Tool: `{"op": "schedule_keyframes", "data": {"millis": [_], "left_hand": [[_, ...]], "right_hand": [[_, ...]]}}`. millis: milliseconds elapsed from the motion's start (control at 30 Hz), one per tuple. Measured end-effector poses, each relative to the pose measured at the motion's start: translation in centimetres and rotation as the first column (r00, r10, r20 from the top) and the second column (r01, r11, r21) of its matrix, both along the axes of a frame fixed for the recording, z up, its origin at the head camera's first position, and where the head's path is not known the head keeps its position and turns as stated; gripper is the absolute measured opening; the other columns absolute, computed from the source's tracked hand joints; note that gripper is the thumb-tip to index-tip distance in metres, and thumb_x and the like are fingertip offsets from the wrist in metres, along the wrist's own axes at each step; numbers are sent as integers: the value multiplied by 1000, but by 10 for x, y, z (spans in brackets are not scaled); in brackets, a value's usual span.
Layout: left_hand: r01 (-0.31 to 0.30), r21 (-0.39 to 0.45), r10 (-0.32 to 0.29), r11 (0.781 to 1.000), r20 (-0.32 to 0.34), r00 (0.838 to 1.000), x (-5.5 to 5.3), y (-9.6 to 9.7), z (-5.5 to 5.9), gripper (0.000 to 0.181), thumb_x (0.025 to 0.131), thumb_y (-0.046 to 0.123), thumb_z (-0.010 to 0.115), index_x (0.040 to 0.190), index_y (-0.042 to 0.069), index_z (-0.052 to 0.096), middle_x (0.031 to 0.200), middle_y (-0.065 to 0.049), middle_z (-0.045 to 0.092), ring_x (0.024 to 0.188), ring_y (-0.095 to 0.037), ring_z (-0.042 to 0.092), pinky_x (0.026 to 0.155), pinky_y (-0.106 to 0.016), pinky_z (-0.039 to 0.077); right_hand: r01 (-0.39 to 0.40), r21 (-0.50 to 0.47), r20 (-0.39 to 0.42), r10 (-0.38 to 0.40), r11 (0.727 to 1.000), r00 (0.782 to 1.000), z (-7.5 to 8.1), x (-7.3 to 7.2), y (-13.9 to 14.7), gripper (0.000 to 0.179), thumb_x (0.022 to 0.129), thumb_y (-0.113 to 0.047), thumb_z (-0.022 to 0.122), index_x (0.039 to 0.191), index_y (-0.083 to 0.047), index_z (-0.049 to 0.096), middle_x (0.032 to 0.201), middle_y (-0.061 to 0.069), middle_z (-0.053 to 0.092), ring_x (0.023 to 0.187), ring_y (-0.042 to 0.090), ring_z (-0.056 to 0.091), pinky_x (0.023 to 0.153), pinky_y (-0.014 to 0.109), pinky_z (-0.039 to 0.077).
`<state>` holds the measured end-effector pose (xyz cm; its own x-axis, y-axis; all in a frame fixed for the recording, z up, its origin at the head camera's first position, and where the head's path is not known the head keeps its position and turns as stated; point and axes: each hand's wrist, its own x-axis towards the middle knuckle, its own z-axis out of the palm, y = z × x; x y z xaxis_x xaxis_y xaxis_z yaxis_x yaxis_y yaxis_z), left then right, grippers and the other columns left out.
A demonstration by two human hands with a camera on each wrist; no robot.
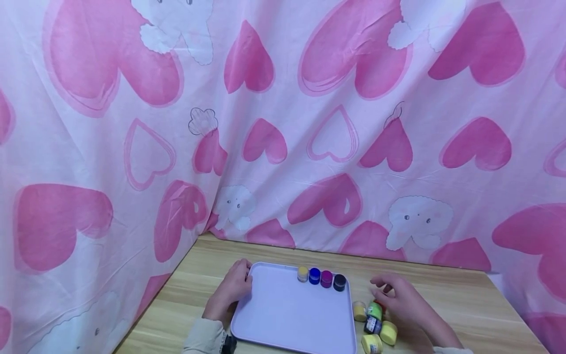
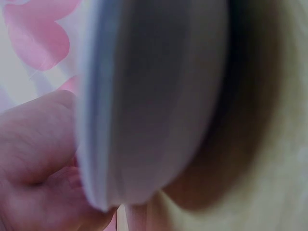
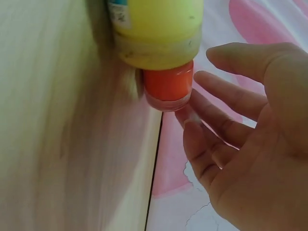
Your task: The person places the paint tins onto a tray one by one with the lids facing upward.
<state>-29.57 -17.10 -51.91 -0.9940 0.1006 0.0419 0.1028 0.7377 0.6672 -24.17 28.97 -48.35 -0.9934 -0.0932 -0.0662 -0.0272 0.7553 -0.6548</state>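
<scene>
A pale lavender tray (image 1: 296,309) lies on the wooden table, and my left hand (image 1: 232,285) grips its left rim near the far corner. The left wrist view shows the tray's underside edge (image 2: 154,106) close up, with the thumb and curled fingers (image 2: 38,134) at the rim. Along the tray's far edge stand a yellow paint jar (image 1: 302,274), a blue one (image 1: 314,276), a magenta one (image 1: 326,279) and a black one (image 1: 339,282). My right hand (image 1: 400,297) hovers with loosely bent fingers, holding nothing, beside a red-orange jar (image 3: 168,84) and a yellow jar (image 3: 161,29).
Right of the tray several jars are clustered: an orange-yellow one (image 1: 359,311), a green one (image 1: 375,309), a dark blue one (image 1: 373,325) and yellow ones (image 1: 388,333). A pink heart-patterned curtain (image 1: 327,123) hangs behind the table (image 1: 464,300) and along its left side.
</scene>
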Motion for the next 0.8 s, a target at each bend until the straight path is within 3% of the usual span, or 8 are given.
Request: {"op": "schedule_keyframes", "data": {"millis": [300,433,600,700,800], "left_hand": [[16,-13,-17,1000,-20,1000,-1,-1,0,18,104,2,62,121,-1,58,108,-11,58,96,-24,58,84,-42,56],[18,-15,-18,1000,-22,1000,-2,-1,-1,17,104,2,62,120,-1,58,107,-11,58,96,-24,58,84,-42,56],[13,-11,-13,1000,-21,1000,-2,-1,0,18,103,2,62,120,-1,58,107,-10,57,96,-23,58,85,-42,55],[9,-12,-10,1000,-21,1000,-1,0,0,18,103,2,62,120,-1,58,107,-10,57,97,-23,57,86,-43,54],[11,-16,-11,1000,-27,1000,0,1,1,18,103,1,62,120,-1,58,106,-10,57,97,-23,57,86,-43,54]], "right_hand": [[52,79,14,-53,996,998,-11,-1,5,34,105,-35,71,127,-9,76,104,0,70,91,16,60,79,32,56],[78,128,31,-83,989,996,-15,-1,2,52,106,-51,66,127,-5,75,98,1,68,87,17,58,74,33,55],[76,189,59,-89,979,994,-17,0,-1,80,102,-71,57,132,3,67,100,3,71,89,19,61,85,50,60],[88,200,63,-102,976,993,-18,0,-2,82,100,-72,59,134,3,64,101,4,71,90,19,61,89,53,60],[96,189,67,-110,977,992,-19,0,-1,77,100,-68,64,133,3,63,100,4,69,88,19,60,85,49,60]]}}
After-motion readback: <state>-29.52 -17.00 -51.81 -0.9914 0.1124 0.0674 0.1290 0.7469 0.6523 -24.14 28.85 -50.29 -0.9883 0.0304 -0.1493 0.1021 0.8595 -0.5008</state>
